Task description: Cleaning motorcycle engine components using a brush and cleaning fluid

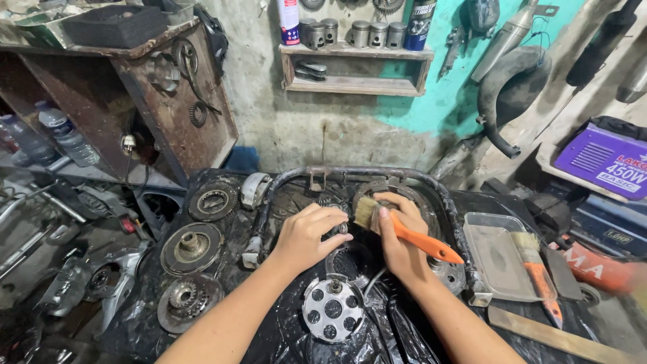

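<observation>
Above right hand (403, 237), gripped paintbrush (404, 234)

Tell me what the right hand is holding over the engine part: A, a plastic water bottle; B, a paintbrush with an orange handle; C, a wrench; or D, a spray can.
B: the right hand grips a paintbrush with an orange handle, its pale bristles set against the dark engine part, while the left hand rests on that part.

Bare forearms, no sleeves; hands (306, 236) ungloved, no rings.
</observation>
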